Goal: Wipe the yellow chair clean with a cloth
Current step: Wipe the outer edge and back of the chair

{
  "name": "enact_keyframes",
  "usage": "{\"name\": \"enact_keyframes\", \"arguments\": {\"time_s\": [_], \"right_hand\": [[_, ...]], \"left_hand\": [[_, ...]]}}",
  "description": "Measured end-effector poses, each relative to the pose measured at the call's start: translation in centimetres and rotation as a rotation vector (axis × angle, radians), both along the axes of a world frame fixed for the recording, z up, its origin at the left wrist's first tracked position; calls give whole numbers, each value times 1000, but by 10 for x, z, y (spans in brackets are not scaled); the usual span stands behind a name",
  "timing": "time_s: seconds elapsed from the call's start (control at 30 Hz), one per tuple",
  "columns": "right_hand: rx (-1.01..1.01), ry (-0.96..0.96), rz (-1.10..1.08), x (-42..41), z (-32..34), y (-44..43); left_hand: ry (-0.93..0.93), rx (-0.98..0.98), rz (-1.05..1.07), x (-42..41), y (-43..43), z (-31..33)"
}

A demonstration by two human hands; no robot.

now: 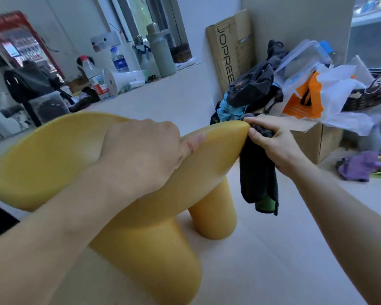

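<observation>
The yellow chair (44,159) is a low plastic stool with a dished seat and thick round legs, tilted toward the left on the pale floor. My left hand (145,155) grips the seat's near rim, thumb on the outer side. My right hand (273,142) holds a dark cloth (257,179) bunched against the seat's right edge. The rest of the cloth hangs down beside the chair, with a green patch at its bottom.
A cardboard box (317,142) topped with clothes and plastic bags (312,93) stands close on the right. A purple cloth (359,166) lies on the floor beyond it. Bottles (97,80), a flask and a black backpack (24,84) crowd the far left by the window.
</observation>
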State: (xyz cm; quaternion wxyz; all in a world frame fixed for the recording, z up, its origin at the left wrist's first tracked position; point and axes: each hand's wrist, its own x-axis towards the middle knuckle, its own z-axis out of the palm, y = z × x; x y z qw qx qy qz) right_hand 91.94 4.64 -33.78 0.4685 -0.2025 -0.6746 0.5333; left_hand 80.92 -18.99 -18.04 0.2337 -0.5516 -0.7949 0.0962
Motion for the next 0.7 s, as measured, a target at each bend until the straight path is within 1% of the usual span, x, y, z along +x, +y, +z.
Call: {"name": "enact_keyframes", "arguments": {"time_s": [0.1,0.2,0.27,0.3,0.37,0.43,0.5,0.53,0.57,0.6,0.67,0.7], "right_hand": [[-90,31,82,-22,3,7],[-228,103,-19,-52,-5,-7],[-330,190,-74,-61,-2,-25],[-349,228,-85,-60,3,-36],[-268,270,-103,-52,10,-67],[6,314,-116,-43,14,-113],[297,270,-152,-45,18,-140],[343,259,-213,-49,19,-132],[281,247,-293,-58,17,-114],[131,247,-347,-67,16,-91],[-242,281,-379,-79,18,-52],[-371,296,-383,-82,17,-45]], "left_hand": [[46,-54,71,-5,11,7],[56,-94,83,-8,35,8],[-47,-78,73,-8,51,7],[-121,-62,70,-8,56,6],[-227,-20,58,-9,58,2],[-208,18,28,-8,56,0],[-155,53,10,-7,53,-2],[-159,59,11,-6,52,-3],[-173,60,13,-4,51,-3],[-184,61,13,-3,51,-3],[-189,54,10,-3,50,-4],[-185,54,7,-3,49,-6]]}}
